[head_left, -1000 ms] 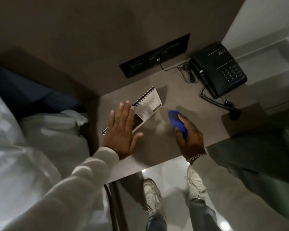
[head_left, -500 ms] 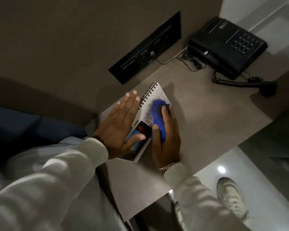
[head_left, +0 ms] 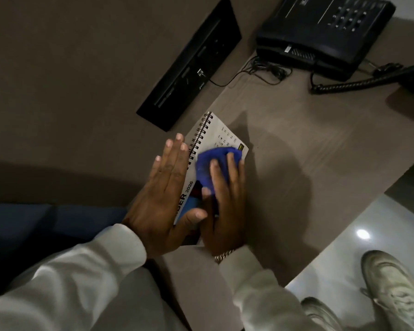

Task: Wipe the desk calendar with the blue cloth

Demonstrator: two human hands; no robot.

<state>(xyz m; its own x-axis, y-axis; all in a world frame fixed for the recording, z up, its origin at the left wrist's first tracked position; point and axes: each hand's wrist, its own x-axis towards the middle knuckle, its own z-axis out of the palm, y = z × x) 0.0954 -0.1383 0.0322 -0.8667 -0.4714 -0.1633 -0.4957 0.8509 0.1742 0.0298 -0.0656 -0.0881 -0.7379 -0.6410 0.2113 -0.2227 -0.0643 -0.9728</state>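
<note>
The desk calendar [head_left: 221, 132], white with a black spiral binding, lies flat on the brown desk [head_left: 308, 168] near its back left corner. My left hand [head_left: 163, 197] rests flat on the calendar's left side with fingers spread, pinning it down. A bunched blue cloth [head_left: 208, 166] sits on the calendar's middle page, and my right hand [head_left: 225, 206] presses on it with fingers over the top. Both hands cover most of the calendar's near half; only its far corner with dates shows.
A black desk phone [head_left: 320, 32] with a coiled cord [head_left: 356, 83] stands at the back right. A black socket panel [head_left: 189, 65] is set in the wall behind the calendar. The desk's front edge runs diagonally above a glossy floor [head_left: 344, 259] and my shoes [head_left: 392, 283].
My right hand brought the blue cloth from the bare desk onto the calendar and has slid it across the page. The left hand stays flat on the calendar.
</note>
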